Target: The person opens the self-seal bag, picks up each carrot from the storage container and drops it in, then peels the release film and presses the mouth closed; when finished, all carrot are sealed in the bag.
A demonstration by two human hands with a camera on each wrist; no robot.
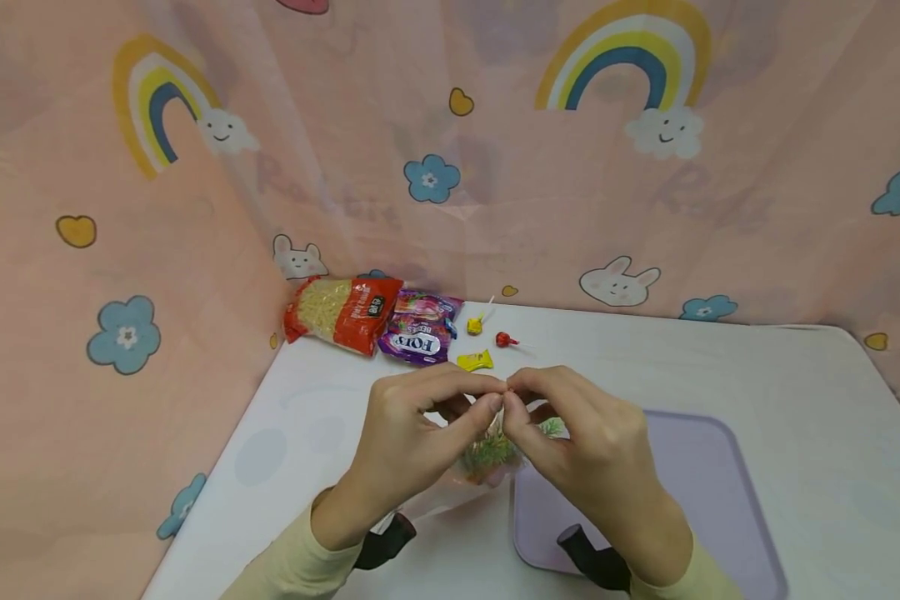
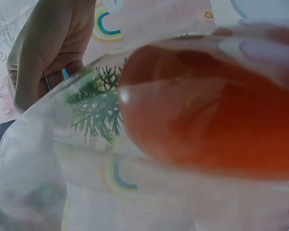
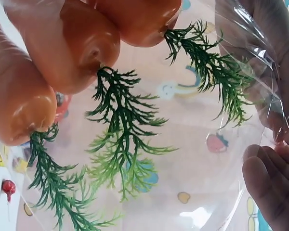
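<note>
My left hand (image 1: 412,437) and right hand (image 1: 592,442) meet above the table, thumbs and index fingers pinching the top edge of a clear plastic bag (image 1: 442,497). Inside it are three smooth, shiny orange carrots (image 3: 84,53) with feathery green tops (image 3: 123,120), plain in the right wrist view. One carrot (image 2: 197,115) fills much of the left wrist view, its leaves seen through the film. From the head, my hands hide most of the bag and only some greenery shows below the fingers.
A lilac tray (image 1: 701,467) lies under and beside my right hand. Toward the back left are a red bag of noodle-like food (image 1: 341,312), a purple candy packet (image 1: 418,329), a yellow lollipop (image 1: 475,326), a red lollipop (image 1: 503,339) and a yellow wrapped candy (image 1: 476,361).
</note>
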